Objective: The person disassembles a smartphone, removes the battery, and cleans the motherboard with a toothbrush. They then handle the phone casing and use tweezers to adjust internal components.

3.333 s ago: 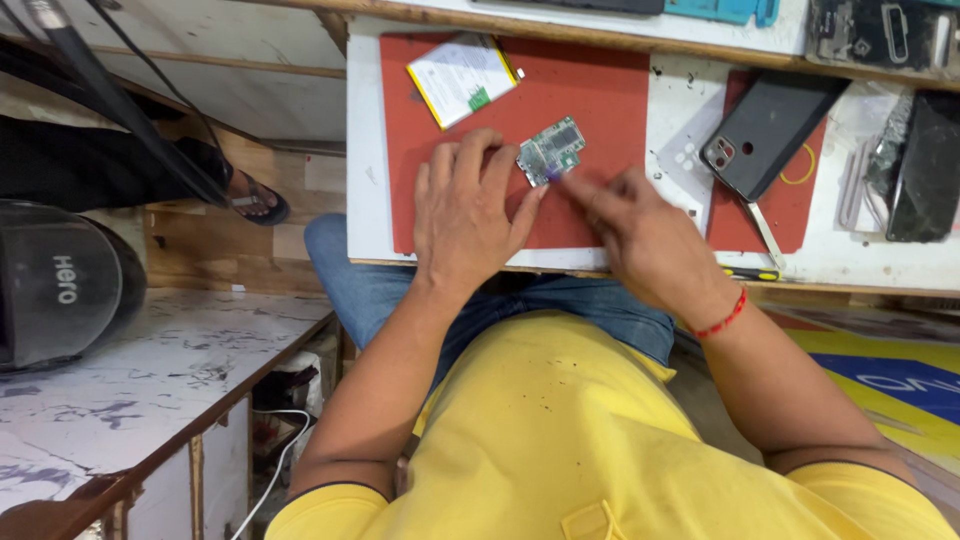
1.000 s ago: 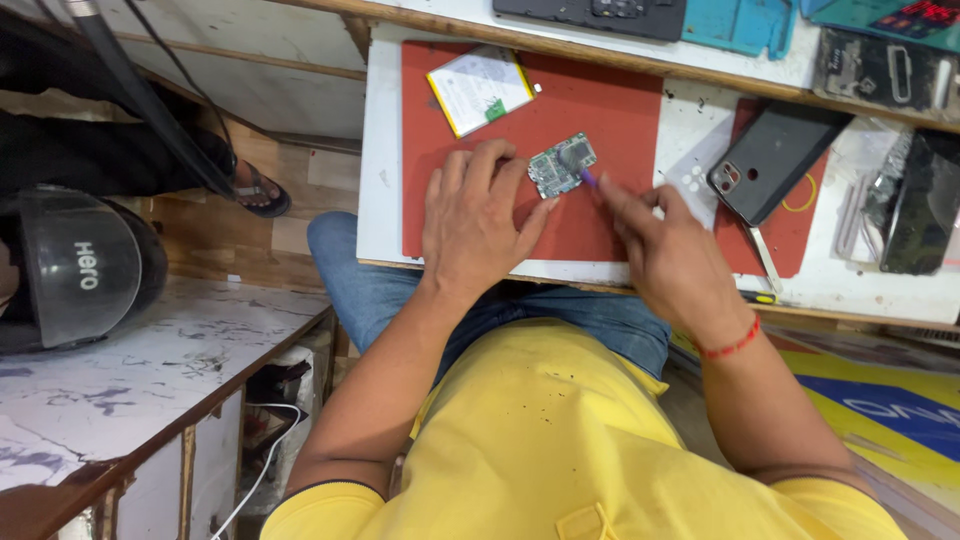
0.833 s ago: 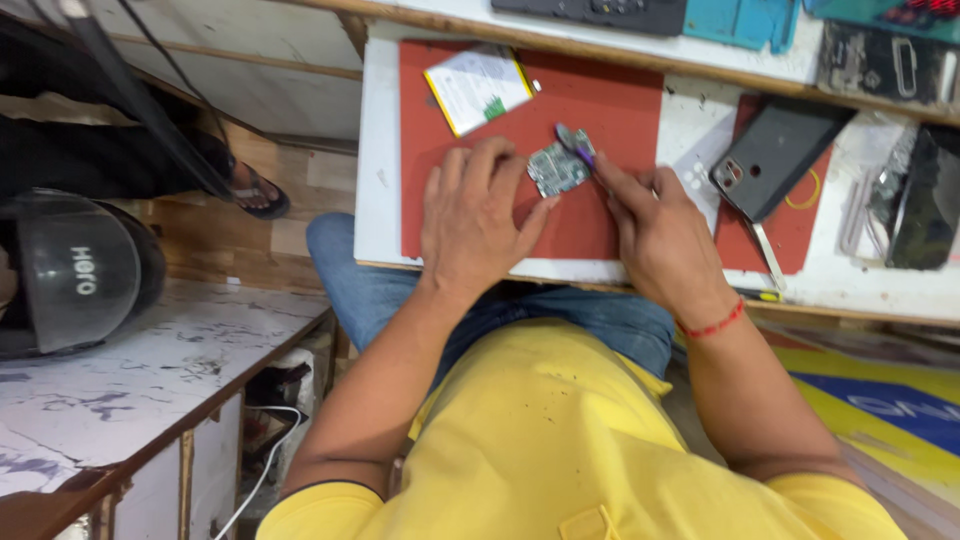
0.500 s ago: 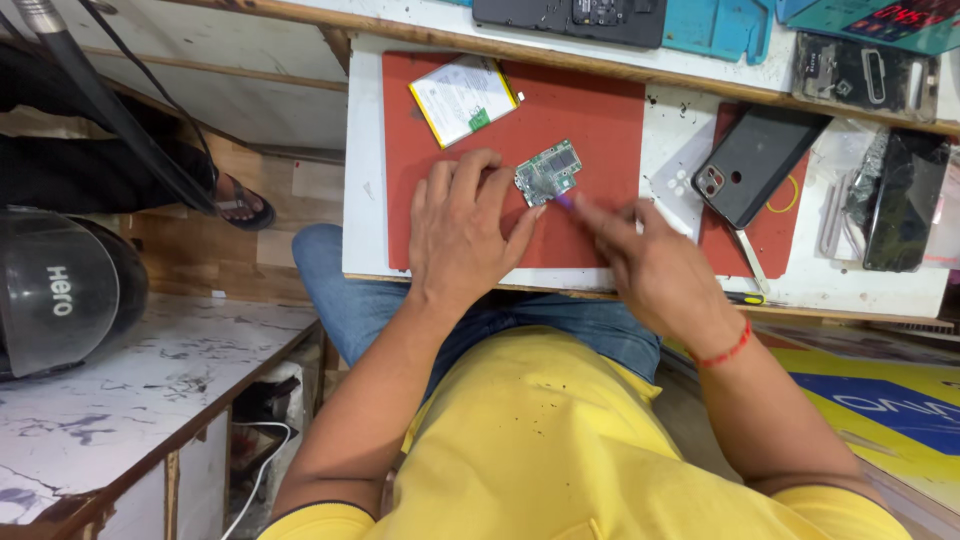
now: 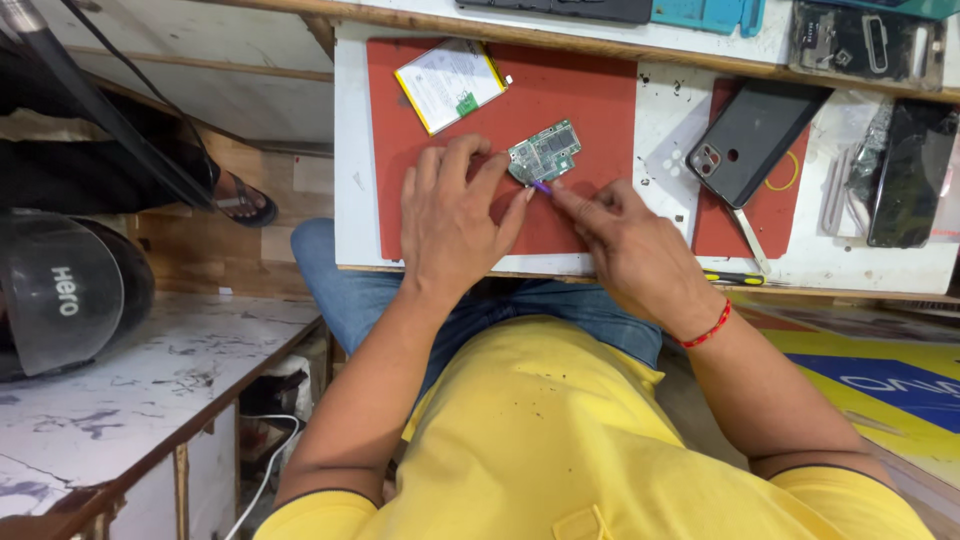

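A small green circuit board (image 5: pixel 545 153) lies on a red work mat (image 5: pixel 590 105) on the white bench. My left hand (image 5: pixel 455 220) rests flat on the mat, fingertips pressing the board's left edge. My right hand (image 5: pixel 625 245) pinches a thin purple-tipped tool (image 5: pixel 541 186), whose tip touches the board's lower edge. A red thread band circles my right wrist.
A white and yellow flat battery (image 5: pixel 450 83) lies at the mat's upper left. A dark phone body (image 5: pixel 750 140) sits to the right, with a glossy black phone panel (image 5: pixel 908 170), tweezers (image 5: pixel 833 190) and a screwdriver (image 5: pixel 735 277) nearby. A helmet (image 5: pixel 65 290) rests on the left counter.
My right hand with the purple tool has shifted around the board's lower right edge, moving up beside it and back down. My left hand has kept the board pinned.
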